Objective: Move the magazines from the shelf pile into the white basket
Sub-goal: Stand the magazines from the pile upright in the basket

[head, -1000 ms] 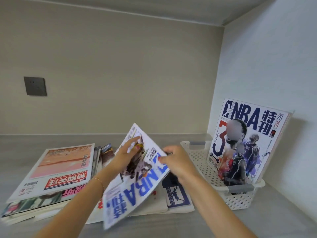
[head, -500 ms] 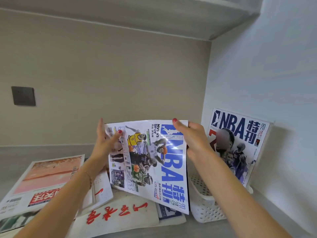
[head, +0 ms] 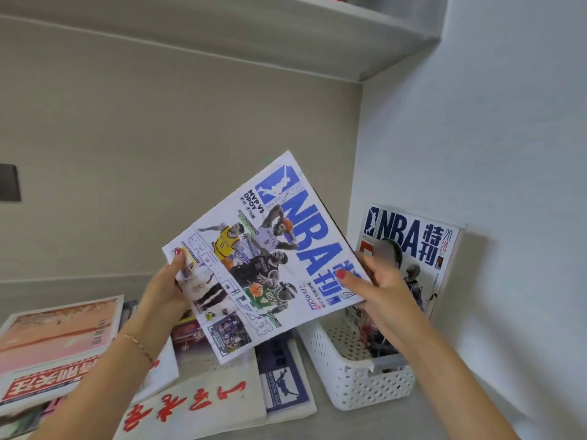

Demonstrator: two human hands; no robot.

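Observation:
I hold a white and blue NBA magazine (head: 266, 258) up in the air, tilted, above the shelf. My left hand (head: 166, 289) grips its lower left edge and my right hand (head: 378, 281) grips its right edge. To the right and below stands the white perforated basket (head: 359, 379) against the side wall. Another NBA magazine (head: 416, 246) stands upright in the basket, leaning on the wall. The pile of magazines (head: 209, 404) lies on the shelf under my arms, with a white cover with red characters on top.
A second stack with a pink and red cover (head: 54, 344) lies at the far left. A dark wall plate (head: 9, 182) sits on the back wall. An upper shelf board (head: 349, 33) runs overhead. The white side wall (head: 508, 154) closes the right.
The held magazine has risen off the pile and swung to the right, towards the basket, turning more tilted. Both hands kept their grip on it.

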